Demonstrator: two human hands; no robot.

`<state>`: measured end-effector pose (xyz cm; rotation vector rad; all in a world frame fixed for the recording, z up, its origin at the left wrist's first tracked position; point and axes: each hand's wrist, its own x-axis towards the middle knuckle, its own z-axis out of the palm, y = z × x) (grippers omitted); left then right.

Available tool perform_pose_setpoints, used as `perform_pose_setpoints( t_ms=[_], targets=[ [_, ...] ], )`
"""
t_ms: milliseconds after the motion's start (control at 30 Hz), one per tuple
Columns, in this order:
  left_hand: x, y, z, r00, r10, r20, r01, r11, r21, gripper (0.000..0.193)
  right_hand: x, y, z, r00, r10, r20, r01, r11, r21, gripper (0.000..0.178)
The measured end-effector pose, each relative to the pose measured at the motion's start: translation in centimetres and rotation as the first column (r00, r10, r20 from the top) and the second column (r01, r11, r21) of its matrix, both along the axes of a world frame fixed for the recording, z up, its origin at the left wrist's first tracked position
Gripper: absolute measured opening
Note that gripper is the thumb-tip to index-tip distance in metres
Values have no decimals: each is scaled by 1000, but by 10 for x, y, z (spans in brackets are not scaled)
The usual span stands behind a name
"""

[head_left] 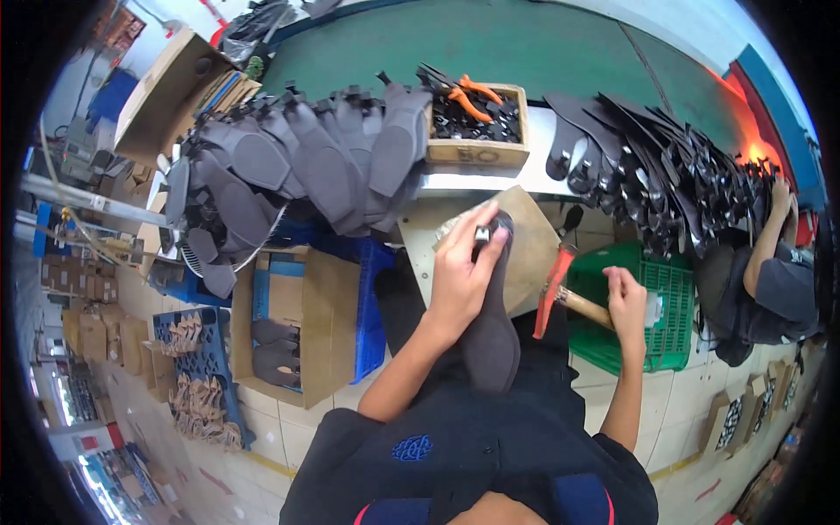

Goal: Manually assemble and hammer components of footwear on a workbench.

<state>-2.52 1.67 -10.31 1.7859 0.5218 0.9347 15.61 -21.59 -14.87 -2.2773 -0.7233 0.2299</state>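
Note:
My left hand (462, 267) presses a dark grey shoe sole (492, 337) down on a brown work block (529, 236), fingers wrapped over its front end by a small metal piece. My right hand (626, 302) grips the wooden handle of a hammer (560, 284) with a red head, held just right of the sole and slightly above the block. The sole's heel end points toward my body.
Rows of grey soles (324, 157) fan out on a rack at the left. A wooden box (477, 150) with orange pliers stands behind. Black soles (647, 166) are stacked at the right, over a green crate (665, 306). Another person (774, 289) sits at the far right. A cardboard box (293, 337) holds soles.

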Motion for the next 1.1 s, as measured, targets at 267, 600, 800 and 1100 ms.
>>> perform_pose_setpoints(
  t_ms=[267, 600, 800, 1100],
  targets=[
    [45, 18, -47, 873, 301, -383, -106, 885, 454, 72, -64, -95, -64, 574, 303, -761, 34, 919, 392, 56],
    [164, 168, -3, 651, 13, -759, 558, 669, 491, 24, -36, -29, -54, 520, 585, -622, 304, 553, 776, 33],
    [164, 176, -20, 826, -49, -562, 552, 276, 787, 18, -27, -17, -65, 682, 443, -582, 260, 597, 759, 26],
    [104, 106, 23, 986, -168, 8, 167, 973, -158, 20, -24, 3, -4, 799, 383, -463, 16, 757, 653, 15]
  ],
)
